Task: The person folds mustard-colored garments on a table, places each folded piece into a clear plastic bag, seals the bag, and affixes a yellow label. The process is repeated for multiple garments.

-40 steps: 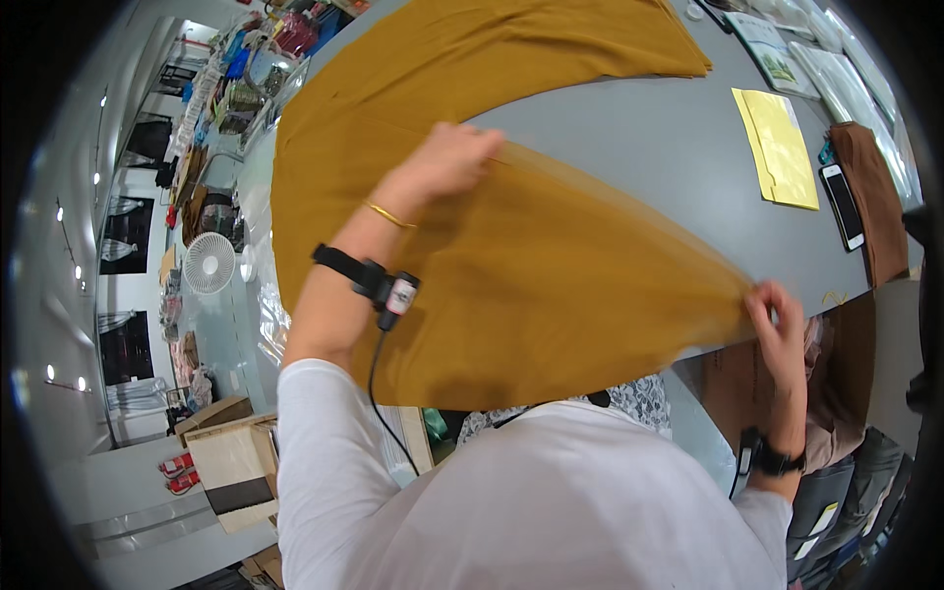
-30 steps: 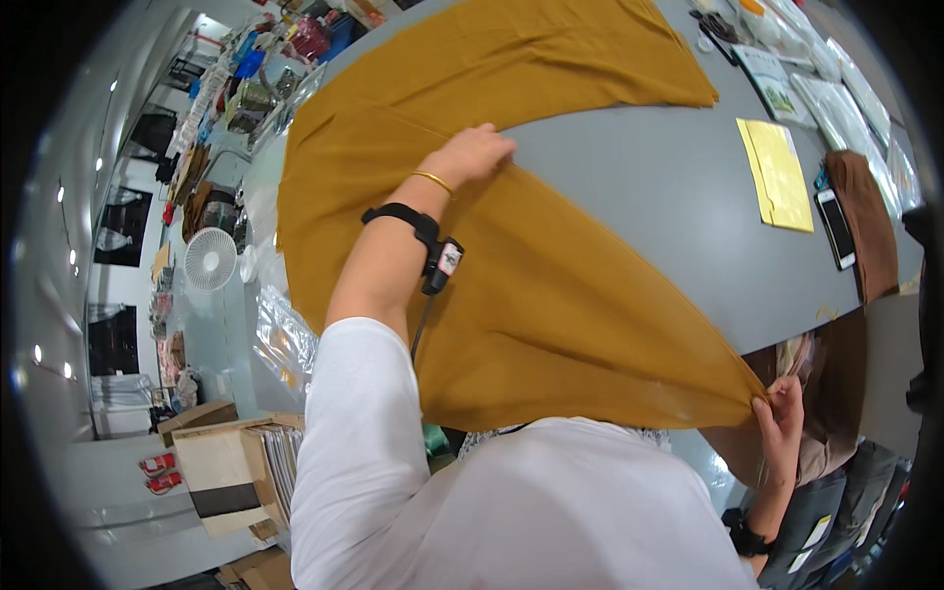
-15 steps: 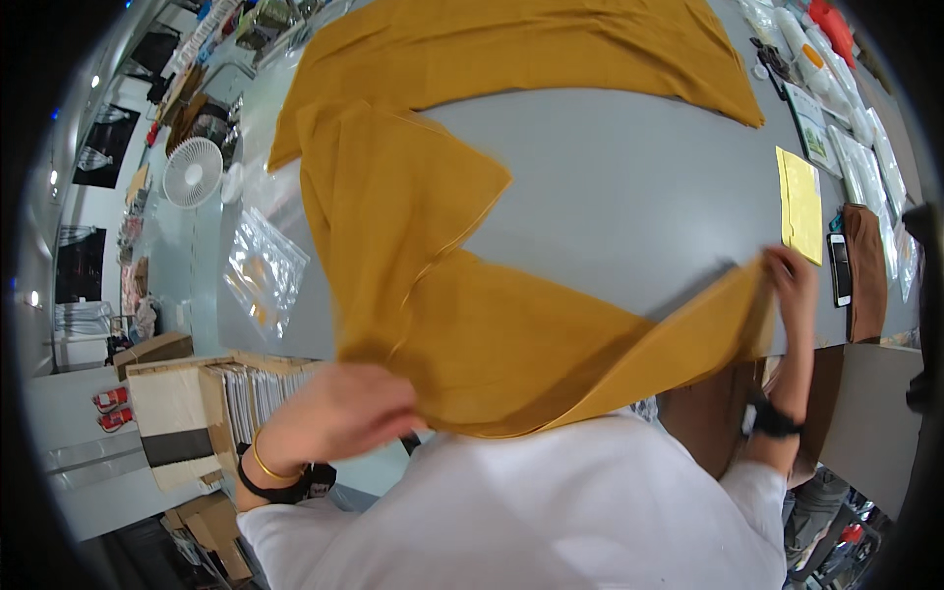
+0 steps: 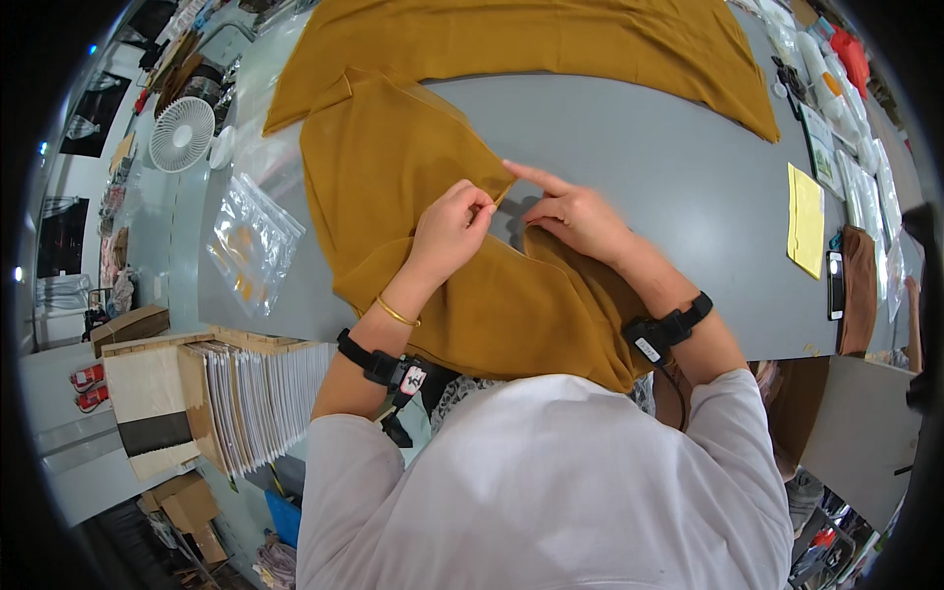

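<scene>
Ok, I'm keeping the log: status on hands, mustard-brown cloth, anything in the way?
Left bare hand pinching mustard-brown cloth at edge; right bare hand alongside, index extended. Cloth rumpled on grey table. Flat yellow packet rightward, clear.

Your big mustard-brown cloth (image 4: 388, 162), soft and plain, on the grey table (image 4: 693, 211), its far part in a wide curve, its near part wrinkled and folded, its lowest edge past the table's near side
</scene>
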`<state>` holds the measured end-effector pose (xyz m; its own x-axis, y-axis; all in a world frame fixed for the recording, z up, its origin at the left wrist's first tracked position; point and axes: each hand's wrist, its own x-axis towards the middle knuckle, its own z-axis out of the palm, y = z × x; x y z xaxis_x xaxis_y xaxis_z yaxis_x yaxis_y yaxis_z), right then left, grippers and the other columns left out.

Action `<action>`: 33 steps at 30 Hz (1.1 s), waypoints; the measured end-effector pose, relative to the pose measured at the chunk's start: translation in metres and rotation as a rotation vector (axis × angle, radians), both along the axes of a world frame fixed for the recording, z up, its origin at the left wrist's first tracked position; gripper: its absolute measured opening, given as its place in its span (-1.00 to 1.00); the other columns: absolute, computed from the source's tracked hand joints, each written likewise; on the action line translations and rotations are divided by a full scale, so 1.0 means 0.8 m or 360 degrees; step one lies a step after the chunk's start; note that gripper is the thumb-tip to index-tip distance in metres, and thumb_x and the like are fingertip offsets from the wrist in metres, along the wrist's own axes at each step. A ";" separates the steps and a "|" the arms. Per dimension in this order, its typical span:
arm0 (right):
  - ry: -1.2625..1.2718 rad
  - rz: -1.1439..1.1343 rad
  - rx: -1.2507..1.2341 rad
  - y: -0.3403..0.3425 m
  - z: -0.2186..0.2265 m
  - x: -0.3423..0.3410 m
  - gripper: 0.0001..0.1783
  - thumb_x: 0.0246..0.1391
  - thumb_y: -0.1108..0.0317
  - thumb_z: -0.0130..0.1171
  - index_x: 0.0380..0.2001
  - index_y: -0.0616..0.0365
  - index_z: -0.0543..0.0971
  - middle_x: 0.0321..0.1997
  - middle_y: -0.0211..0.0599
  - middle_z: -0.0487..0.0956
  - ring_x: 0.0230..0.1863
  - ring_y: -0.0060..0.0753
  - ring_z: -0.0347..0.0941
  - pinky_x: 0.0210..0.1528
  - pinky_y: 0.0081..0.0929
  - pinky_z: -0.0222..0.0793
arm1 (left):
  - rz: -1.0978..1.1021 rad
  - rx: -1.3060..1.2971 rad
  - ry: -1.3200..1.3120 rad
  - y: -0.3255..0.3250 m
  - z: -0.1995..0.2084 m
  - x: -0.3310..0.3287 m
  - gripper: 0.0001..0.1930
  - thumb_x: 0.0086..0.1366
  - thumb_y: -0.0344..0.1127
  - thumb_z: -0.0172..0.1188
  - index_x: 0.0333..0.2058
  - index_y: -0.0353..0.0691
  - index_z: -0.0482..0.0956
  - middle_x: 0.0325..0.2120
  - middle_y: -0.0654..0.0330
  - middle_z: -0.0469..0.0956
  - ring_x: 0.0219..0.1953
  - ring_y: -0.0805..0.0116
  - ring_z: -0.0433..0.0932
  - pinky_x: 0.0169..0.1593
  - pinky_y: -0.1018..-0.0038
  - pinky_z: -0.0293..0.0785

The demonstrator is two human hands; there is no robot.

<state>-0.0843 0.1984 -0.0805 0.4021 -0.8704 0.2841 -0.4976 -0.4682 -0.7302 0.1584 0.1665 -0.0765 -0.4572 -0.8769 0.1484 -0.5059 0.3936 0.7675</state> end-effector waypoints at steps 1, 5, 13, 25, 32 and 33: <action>-0.0018 0.0051 0.0039 -0.003 0.001 0.009 -0.96 0.09 0.57 0.33 -0.36 0.28 0.71 0.46 -0.43 0.47 -0.14 -0.18 0.68 -0.10 -0.32 0.62 | 0.0010 0.0074 -0.0065 0.002 0.012 0.001 -0.85 0.36 -0.31 0.30 -0.30 -0.27 0.58 -0.35 0.13 0.56 -0.41 0.10 0.58 -0.33 0.25 0.48; 0.0007 0.0136 -0.0275 -0.019 0.018 0.014 -0.90 0.12 0.58 0.30 -0.28 0.21 0.70 0.09 -0.26 0.67 -0.10 -0.09 0.66 -0.08 -0.29 0.60 | -0.0141 -0.0063 -0.0149 0.018 0.076 0.028 -0.80 0.33 -0.25 0.35 -0.29 -0.27 0.61 -0.36 0.13 0.57 -0.42 0.11 0.56 -0.30 0.26 0.49; -0.0317 -0.0611 -0.0048 -0.020 0.193 -0.232 -0.85 0.34 0.51 0.21 -0.06 0.26 0.60 -0.32 -0.48 0.63 -0.26 -0.62 0.59 -0.20 -0.59 0.58 | -0.0317 -0.0916 -0.1179 0.036 0.274 0.236 -0.75 0.17 -0.46 0.39 -0.19 -0.28 0.56 -0.25 0.03 0.58 -0.08 -0.07 0.55 -0.03 0.16 0.50; -0.0284 -0.0507 -0.0730 0.021 0.488 -0.218 -0.88 0.33 0.49 0.24 -0.18 0.30 0.70 -0.31 -0.23 0.74 -0.28 -0.46 0.71 -0.22 -0.45 0.67 | 0.0475 -0.2124 -0.0967 -0.016 0.502 0.401 -0.69 0.34 -0.53 0.27 0.05 -0.28 0.59 0.06 0.08 0.64 0.31 0.07 0.48 0.35 0.17 0.40; 0.0246 -0.0346 -0.0556 -0.221 0.468 -0.097 -0.84 0.15 0.42 0.40 -0.23 0.28 0.75 -0.44 -0.30 0.74 -0.48 -0.45 0.66 -0.40 -0.46 0.62 | 0.0935 -0.1716 -0.1359 -0.184 0.486 0.447 -0.57 0.31 -0.45 0.26 0.15 -0.16 0.47 -0.15 0.02 0.58 -0.09 -0.03 0.60 -0.04 0.13 0.51; 0.0235 -0.0263 -0.0752 -0.240 0.495 -0.080 -0.84 0.14 0.42 0.41 -0.23 0.27 0.76 -0.44 -0.31 0.74 -0.47 -0.47 0.67 -0.39 -0.47 0.62 | 0.1061 -0.1787 -0.1299 -0.183 0.522 0.478 -0.55 0.33 -0.42 0.25 0.19 -0.12 0.46 -0.14 0.01 0.58 -0.08 -0.03 0.61 -0.03 0.14 0.52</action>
<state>-0.1487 0.0061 0.3158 0.3359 -0.7159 0.6121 -0.6743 -0.6365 -0.3744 0.5405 0.0197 0.3413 -0.3226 -0.5599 0.7632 -0.9407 0.1000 -0.3243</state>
